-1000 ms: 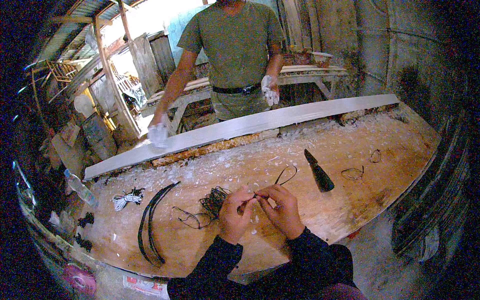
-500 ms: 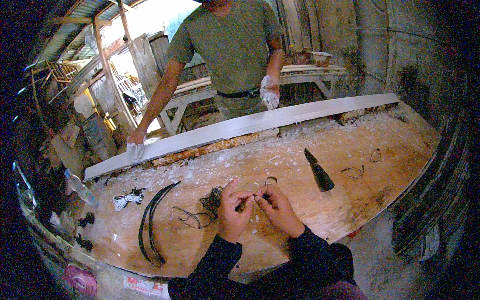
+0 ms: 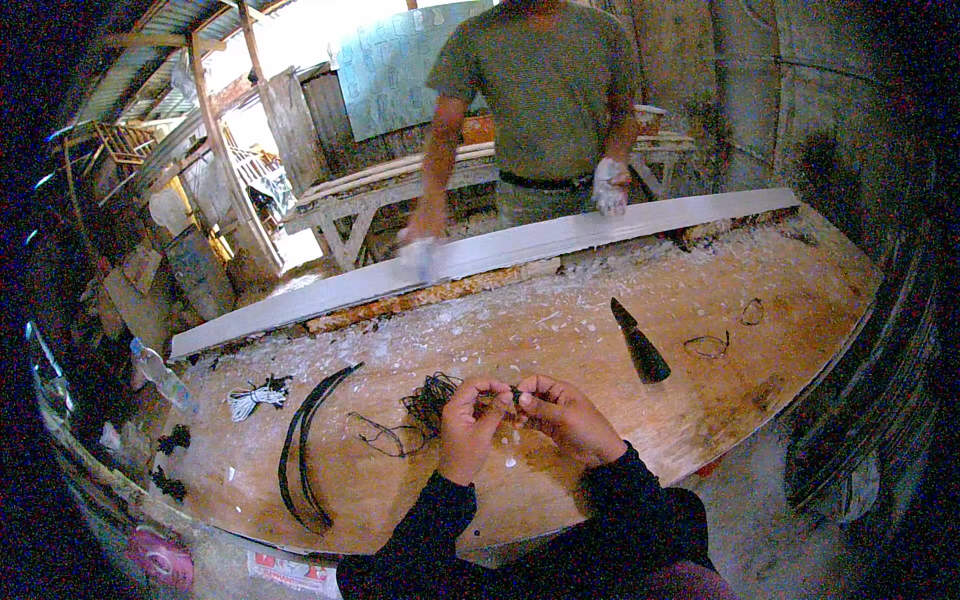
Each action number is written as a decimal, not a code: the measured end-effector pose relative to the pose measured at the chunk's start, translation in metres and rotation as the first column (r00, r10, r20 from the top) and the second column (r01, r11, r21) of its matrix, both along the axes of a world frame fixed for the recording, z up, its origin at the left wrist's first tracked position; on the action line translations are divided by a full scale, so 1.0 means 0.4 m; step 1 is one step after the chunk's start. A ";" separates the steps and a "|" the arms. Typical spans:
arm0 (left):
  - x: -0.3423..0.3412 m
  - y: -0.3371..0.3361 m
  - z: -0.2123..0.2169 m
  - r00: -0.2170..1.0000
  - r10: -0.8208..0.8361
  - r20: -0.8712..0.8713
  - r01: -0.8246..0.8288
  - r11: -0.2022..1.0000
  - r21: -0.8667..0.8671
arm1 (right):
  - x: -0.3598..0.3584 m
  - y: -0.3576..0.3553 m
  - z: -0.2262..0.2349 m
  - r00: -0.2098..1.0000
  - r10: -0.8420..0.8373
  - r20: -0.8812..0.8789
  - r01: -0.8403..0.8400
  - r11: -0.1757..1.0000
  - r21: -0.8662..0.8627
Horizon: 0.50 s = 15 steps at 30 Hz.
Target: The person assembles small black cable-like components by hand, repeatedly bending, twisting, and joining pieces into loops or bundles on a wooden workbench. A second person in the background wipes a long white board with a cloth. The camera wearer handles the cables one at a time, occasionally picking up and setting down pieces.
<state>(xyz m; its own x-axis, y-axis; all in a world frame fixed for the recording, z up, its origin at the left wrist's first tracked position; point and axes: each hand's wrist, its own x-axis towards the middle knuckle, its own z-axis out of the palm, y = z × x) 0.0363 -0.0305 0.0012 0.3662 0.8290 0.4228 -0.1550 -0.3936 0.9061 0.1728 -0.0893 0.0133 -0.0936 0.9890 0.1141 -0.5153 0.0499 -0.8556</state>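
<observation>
My left hand (image 3: 470,428) and my right hand (image 3: 574,422) meet over the near middle of the wooden tabletop (image 3: 400,500). Both are closed in a pinch, fingertips almost touching, on a thin black cord (image 3: 517,396); only a short dark bit of it shows. Just beyond my left hand lies a tangled bundle of black cord (image 3: 432,398), with a loose loop trailing leftward. Two curved black strips (image 3: 300,450) rest farther left. To the right of my hands is a black tapered piece (image 3: 645,355), near two small cord loops (image 3: 706,346).
A tied white cord bundle (image 3: 257,400) and a plastic bottle (image 3: 160,375) are at the left. Along the far edge runs a long white board (image 3: 520,245), with white scraps before it. Behind it stands a co-worker in an olive shirt (image 3: 545,95), white-covered hands on the board.
The co-worker has shifted right, one hand sliding right along the white board. My hands stay together; my left fingers have folded down, and the cord loop above my right hand no longer shows.
</observation>
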 end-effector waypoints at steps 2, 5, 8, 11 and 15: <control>0.001 0.000 0.005 0.999 -0.034 0.007 0.034 0.999 -0.001 | -0.001 -0.001 0.000 0.996 0.040 -0.084 -0.041 0.999 -0.007; 0.000 -0.003 0.014 0.999 -0.025 -0.040 0.027 0.998 0.061 | 0.002 -0.001 0.000 0.996 0.054 -0.069 -0.055 0.998 -0.016; -0.001 -0.011 0.021 0.995 0.044 -0.092 -0.031 0.990 0.140 | 0.004 0.000 -0.001 0.995 0.048 -0.088 -0.050 0.999 -0.017; -0.001 -0.016 0.027 0.996 0.047 -0.074 -0.033 0.982 0.184 | 0.004 0.001 -0.003 0.996 -0.081 -0.020 0.082 0.996 0.020; -0.002 -0.013 0.022 0.999 -0.024 -0.036 0.027 0.995 0.092 | 0.004 0.001 -0.008 0.979 -0.200 0.040 0.198 0.979 0.047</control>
<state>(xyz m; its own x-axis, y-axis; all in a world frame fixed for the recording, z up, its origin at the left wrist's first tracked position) 0.0356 -0.0357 0.0101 0.4027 0.7771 0.4836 -0.1351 -0.4721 0.8711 0.1745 -0.0890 0.0102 0.0988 0.9827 0.1568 -0.4526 0.1847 -0.8724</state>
